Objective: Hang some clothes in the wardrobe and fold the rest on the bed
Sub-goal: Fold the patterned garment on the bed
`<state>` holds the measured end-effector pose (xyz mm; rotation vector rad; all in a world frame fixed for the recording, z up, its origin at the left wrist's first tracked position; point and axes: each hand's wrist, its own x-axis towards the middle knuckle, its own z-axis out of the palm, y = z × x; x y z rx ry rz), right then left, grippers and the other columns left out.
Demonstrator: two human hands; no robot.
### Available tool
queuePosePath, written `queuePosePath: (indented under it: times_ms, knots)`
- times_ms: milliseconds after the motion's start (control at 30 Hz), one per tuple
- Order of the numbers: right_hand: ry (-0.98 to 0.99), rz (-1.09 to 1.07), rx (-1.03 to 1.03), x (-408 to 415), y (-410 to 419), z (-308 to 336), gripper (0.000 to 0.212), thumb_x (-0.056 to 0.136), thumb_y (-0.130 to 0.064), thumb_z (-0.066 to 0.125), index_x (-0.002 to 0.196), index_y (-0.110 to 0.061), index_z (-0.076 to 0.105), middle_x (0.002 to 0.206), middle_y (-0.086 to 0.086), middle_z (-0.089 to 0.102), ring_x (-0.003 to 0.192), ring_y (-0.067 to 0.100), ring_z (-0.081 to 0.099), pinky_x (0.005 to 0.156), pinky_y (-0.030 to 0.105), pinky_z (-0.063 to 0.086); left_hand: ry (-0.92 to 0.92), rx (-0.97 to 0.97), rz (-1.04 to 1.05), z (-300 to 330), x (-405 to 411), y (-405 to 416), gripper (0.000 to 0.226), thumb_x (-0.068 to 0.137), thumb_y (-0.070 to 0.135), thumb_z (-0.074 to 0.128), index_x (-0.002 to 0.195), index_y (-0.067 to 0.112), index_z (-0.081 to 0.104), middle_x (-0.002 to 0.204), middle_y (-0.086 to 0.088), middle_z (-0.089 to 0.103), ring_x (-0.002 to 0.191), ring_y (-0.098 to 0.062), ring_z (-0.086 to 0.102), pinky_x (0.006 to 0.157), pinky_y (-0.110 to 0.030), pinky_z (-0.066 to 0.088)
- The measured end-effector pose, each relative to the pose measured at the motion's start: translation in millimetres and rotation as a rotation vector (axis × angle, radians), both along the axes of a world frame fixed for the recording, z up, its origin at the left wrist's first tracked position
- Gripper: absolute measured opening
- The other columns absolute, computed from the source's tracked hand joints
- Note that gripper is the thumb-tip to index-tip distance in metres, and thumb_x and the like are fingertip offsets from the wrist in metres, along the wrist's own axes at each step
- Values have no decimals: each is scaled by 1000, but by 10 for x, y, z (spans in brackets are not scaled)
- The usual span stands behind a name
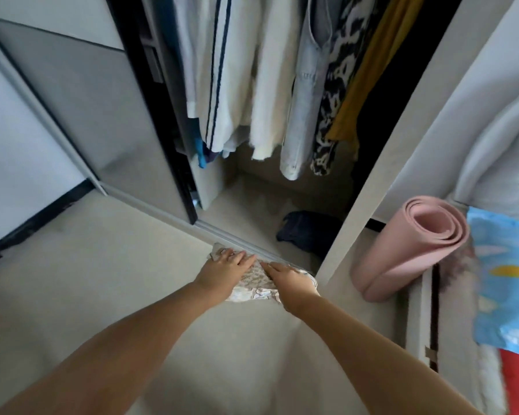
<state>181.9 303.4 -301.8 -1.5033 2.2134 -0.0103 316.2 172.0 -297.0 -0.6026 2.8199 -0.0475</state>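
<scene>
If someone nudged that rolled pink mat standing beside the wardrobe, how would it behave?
The pink mat would probably tip: it stands on end, leaning near the wardrobe side panel. Once down it would likely roll, being a round coil. It looks like soft foam, so probably light and slightly squashy, and the loose outer edge might unroll.

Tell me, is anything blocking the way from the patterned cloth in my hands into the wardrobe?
Nothing visible does. Both the left hand and right hand hold the patterned cloth at the door track, and the wardrobe stands open. A dark garment lies on its floor, to the right.
</scene>
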Motion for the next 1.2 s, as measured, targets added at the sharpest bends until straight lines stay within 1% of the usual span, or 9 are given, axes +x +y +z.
queuePosePath:
  times_ms: [167,333,533,767,867,933,1000,1100,1200]
  knots:
    - [-3,-16,12,-272,-534,-95,84,85,4,50,152,-33,15,150,-5,32,130,26,43,92,38,46,-5,54,-11,-127,-276,-557,78,84,0,54,149,25,20,150,0,31,138,-28,30,97,-42,46]
    - [30,-85,8,-871,-906,-404,87,82,6,53,150,-35,19,142,-4,43,122,27,51,69,31,36,-24,94,-75,-393,-971,-1012,79,83,0,57,148,24,20,146,-2,34,134,-30,32,96,-42,46]
    - [26,-143,95,-1852,-1445,-905,88,82,9,51,149,-37,17,146,-4,41,126,26,49,77,35,46,-58,133,-100,-944,-2036,-1583,78,80,-2,58,145,24,25,143,-2,36,132,-28,35,88,-41,51]
    - [120,-131,149,-2847,-1923,-1498,62,95,-8,42,150,-31,24,143,7,44,120,33,53,96,45,47,8,100,-178,-1796,-3157,-2057,80,83,2,52,151,22,16,144,-8,38,129,-32,38,97,-40,44]
    - [234,-176,177,-3297,-2084,-1855,55,98,-14,42,150,-24,26,145,11,40,122,33,51,98,45,45,63,177,-127,-2147,-3632,-2215,53,89,31,61,139,27,42,137,-9,51,110,-25,57,85,-26,50]
    - [274,-220,138,-3614,-2127,-2076,49,100,-14,38,148,-23,32,143,12,41,123,34,50,100,46,44,281,234,-30,-2442,-3907,-2320,60,72,60,71,121,27,58,118,2,64,90,-8,62,69,-11,47]
    - [223,-294,67,-3889,-2149,-2279,47,101,-17,38,148,-19,32,146,13,40,129,33,44,106,41,38,408,298,-57,-2795,-4235,-2339,65,79,66,59,131,29,54,133,8,56,117,-9,54,87,-9,38]
    - [404,-374,64,-4189,-2200,-2743,52,102,-17,34,152,-19,22,153,14,30,135,36,35,111,43,28,459,290,-225,-3274,-4670,-2333,53,96,24,27,149,25,30,154,-2,30,142,-25,27,107,-26,35]
    - [489,-414,136,-4233,-2100,-3417,52,104,-17,24,154,-17,10,157,13,20,139,36,28,112,46,25,369,134,-294,-3933,-4869,-2254,81,85,-9,37,153,22,6,161,-6,5,147,-31,5,112,-48,30]
